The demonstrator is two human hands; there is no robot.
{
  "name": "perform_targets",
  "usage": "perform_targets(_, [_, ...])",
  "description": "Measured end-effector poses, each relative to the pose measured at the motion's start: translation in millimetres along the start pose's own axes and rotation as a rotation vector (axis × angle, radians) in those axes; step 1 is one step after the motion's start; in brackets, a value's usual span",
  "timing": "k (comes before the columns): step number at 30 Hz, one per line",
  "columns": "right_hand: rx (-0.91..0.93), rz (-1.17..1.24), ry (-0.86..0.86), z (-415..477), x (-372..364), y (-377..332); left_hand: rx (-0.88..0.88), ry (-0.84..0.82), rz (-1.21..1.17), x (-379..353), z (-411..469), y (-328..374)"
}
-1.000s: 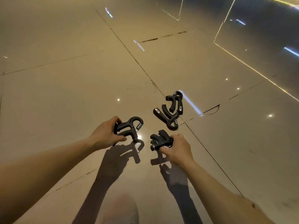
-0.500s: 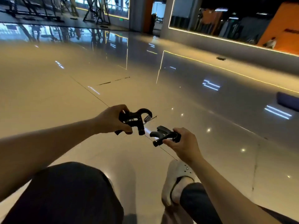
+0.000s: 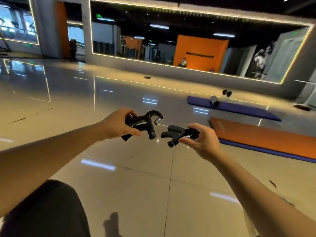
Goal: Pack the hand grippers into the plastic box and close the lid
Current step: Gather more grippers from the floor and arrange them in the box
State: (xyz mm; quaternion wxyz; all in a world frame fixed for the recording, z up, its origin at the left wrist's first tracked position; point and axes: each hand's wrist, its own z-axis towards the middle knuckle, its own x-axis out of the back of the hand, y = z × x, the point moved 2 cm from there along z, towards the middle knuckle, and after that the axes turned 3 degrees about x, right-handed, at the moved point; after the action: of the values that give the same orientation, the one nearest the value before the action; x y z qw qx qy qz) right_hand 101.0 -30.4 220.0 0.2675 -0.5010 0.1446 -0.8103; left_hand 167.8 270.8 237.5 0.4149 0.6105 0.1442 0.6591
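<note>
Two black plastic hand grippers with steel springs are held up above the glossy tiled floor [image 3: 136, 177], just apart. The left hand [image 3: 116, 124] curls round the left gripper's [image 3: 145, 122] handles, its hooked top jutting right. The right hand [image 3: 203, 139] pinches the right gripper [image 3: 179, 133] at its spring end, handles pointing left.

left hand [image 3: 118, 124]: just left of frame centre, above the floor [image 3: 136, 177], holds first hand gripper [image 3: 142, 123]
first hand gripper: sticks out to the right of left hand
right hand [image 3: 203, 142]: right of centre, slightly lower, holds second hand gripper [image 3: 177, 134]
second hand gripper: left of right hand, just beside first hand gripper, not touching
knee [image 3: 47, 211]: lower left corner, under left forearm
near mat [image 3: 265, 135]: on floor, right side, behind right hand
far mat [image 3: 230, 106]: on floor behind near mat, roller [image 3: 214, 100] on it
dumbbell [image 3: 226, 92]: on floor behind far mat
back wall [image 3: 153, 69]: across upper frame
</note>
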Motion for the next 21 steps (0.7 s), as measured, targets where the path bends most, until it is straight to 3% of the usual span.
perform_targets(10, [-0.332,-0.029,0.128,-170.5,165.1,134.4,-0.111,-0.272,-0.093,-198.8,-6.6,163.4])
perform_targets(21, [-0.628,-0.114,0.147,-259.6,254.5,238.0,-0.135,-0.502,-0.119,-364.2,16.7,248.4])
